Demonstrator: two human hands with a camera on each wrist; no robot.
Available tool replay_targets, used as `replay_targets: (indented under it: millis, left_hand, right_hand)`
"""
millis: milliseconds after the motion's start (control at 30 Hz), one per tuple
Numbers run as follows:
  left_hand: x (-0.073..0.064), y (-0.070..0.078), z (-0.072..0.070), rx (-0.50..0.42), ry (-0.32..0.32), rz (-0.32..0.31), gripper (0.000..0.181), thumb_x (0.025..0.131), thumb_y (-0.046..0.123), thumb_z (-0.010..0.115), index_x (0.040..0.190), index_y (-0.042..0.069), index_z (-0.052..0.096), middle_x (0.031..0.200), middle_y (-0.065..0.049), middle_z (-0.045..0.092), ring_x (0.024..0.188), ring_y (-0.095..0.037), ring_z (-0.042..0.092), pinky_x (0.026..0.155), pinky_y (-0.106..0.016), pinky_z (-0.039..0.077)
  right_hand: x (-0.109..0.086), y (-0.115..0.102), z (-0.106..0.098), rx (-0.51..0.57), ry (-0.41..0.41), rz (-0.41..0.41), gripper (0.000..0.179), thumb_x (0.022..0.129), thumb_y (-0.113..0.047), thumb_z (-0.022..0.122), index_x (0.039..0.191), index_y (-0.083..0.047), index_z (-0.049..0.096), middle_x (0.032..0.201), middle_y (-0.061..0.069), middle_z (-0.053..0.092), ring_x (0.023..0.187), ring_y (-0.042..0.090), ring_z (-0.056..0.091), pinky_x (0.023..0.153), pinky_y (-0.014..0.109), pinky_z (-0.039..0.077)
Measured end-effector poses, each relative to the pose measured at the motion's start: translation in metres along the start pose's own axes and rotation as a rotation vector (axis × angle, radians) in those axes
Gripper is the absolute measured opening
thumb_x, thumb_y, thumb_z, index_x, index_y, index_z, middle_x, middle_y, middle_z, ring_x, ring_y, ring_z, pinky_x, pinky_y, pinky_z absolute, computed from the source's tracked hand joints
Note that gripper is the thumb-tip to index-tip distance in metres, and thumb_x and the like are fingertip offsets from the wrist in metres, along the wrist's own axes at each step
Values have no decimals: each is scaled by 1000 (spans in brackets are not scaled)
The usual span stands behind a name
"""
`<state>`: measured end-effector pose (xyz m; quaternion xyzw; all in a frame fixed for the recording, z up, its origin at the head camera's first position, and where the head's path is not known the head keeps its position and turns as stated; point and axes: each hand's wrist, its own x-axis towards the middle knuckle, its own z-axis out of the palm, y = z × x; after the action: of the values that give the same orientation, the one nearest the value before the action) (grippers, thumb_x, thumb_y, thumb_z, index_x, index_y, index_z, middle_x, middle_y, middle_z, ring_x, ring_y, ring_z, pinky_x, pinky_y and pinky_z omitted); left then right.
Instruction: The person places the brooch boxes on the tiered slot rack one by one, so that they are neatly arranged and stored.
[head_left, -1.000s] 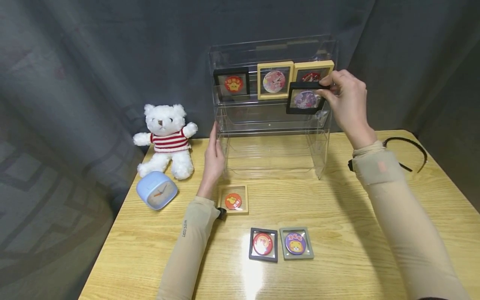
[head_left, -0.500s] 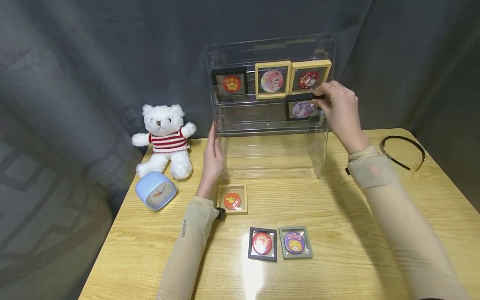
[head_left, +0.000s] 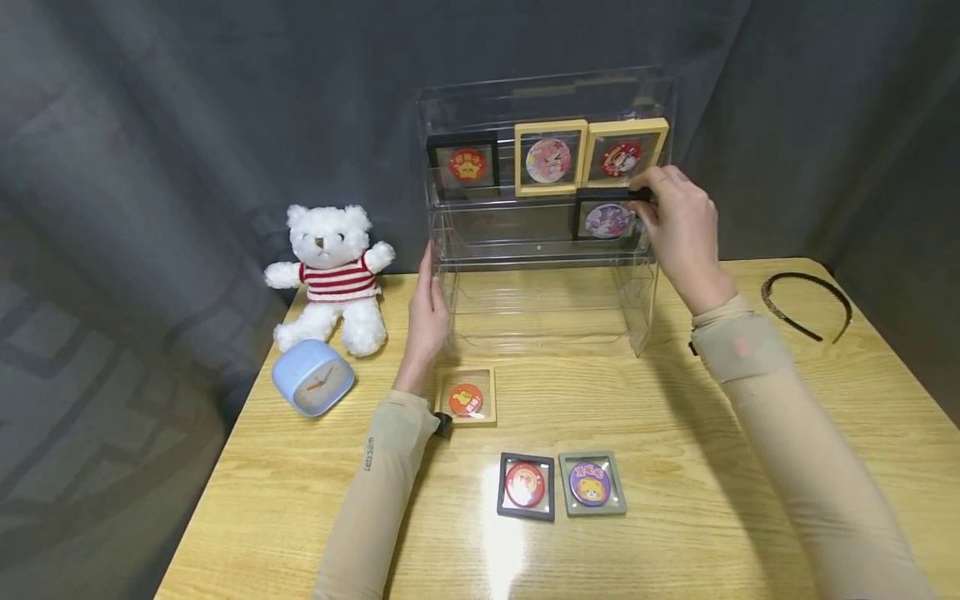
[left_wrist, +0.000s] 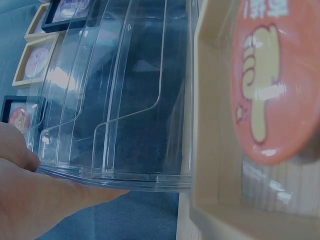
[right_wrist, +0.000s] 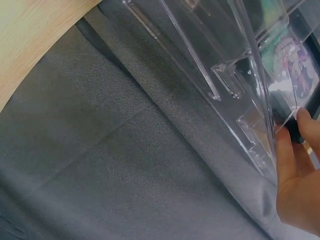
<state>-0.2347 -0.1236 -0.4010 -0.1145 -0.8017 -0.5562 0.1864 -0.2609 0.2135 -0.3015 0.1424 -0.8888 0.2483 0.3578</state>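
- Head view shows the change most clearly: a second ago the black frame (head_left: pixel 607 220) overlapped the lower part of the right-hand yellow frame (head_left: pixel 624 156); now it has dropped to the row below, and that yellow frame's red badge is uncovered.
- Between half a second ago and now, the black frame has hardly shifted against the clear stand (head_left: pixel 525 264), so the lowering looks nearly over, as a judgement.
- The right hand (head_left: pixel 682 232) has come down with it, thumb and fingers still pinching its upper right corner; as long as that grip lasts, the placing seems unfinished.
- Right wrist view shows the black frame through clear plastic, at the right end of its row; whether its bottom edge bears on the stand cannot be told.
- The left hand (head_left: pixel 427 327) has stayed at the stand's left side, fingers straight along the panel, touching rather than clamped, probably steadying it.
- Above, the star-badge frame (head_left: pixel 467 165), the middle yellow frame (head_left: pixel 550 158) and the right-hand one keep their places.
- On the bench (head_left: pixel 255 533), the thumb-badge frame (head_left: pixel 467 398), the dark frame (head_left: pixel 526 487) and the grey-green frame (head_left: pixel 592 483) lie flat, outside the stand.
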Motion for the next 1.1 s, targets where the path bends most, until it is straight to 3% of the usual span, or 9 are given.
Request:
replay_targets:
  millis: [133,267,333,400,733,833,967,1100]
  left_hand:
    - [0,-1,0,1,3,-8,56,115,1,32,171,5,24,164,-22,42,68,-21,39,82,-45,44]
    - [1,-1,0,13,3,0,56,115,1,32,170,4,24,166,-22,39,79,-31,47,99,-46,46]
    - [1,0,0,15,4,1,56,115,1,32,170,4,24,170,-20,35,93,-35,52,111,-45,43]
    - [1,0,0,9,1,-2,56,115,1,32,171,4,23,172,-19,32,99,-37,53,114,-45,41]
    - [0,-1,0,3,-1,-25,56,116,2,31,171,7,23,168,-19,39,76,-24,40,102,-47,44]
    - [0,-1,0,5,0,-25,56,116,2,31,171,7,23,166,-19,41,74,-24,41,98,-48,46]
    - [1,-2,0,5,-9,-21,57,116,2,31,171,7,22,169,-19,36,82,-30,45,107,-47,44]
    - [1,-1,-1,8,-23,-28,56,116,2,30,171,6,21,171,-19,32,101,-39,52,118,-42,38]
  right_hand:
    - [-2,1,2,0,-1,-3,18,100,-2,75,115,6,72,110,26,72,93,47,69,84,64,56]
    - [-2,2,2,21,-7,1,18,99,3,74,116,7,72,112,26,72,100,45,69,89,61,56]
    - [-3,2,2,34,-9,-1,18,99,3,73,117,7,73,114,25,72,102,44,69,90,59,57]
    - [-4,3,2,45,-7,-6,18,100,3,73,118,8,73,116,25,72,102,43,69,89,57,57]
    - [-16,-1,-3,77,60,-12,27,100,3,73,127,6,72,125,24,70,104,41,70,89,55,58]
    - [-20,-3,-7,122,129,29,25,101,2,72,125,6,73,123,23,71,108,40,70,96,47,59]
    - [-31,-2,-10,217,235,148,28,101,-1,73,128,6,72,124,22,69,117,35,68,104,30,55]
    - [-50,4,-5,275,204,268,43,103,-6,72,144,5,62,140,21,64,131,32,62,108,29,52]
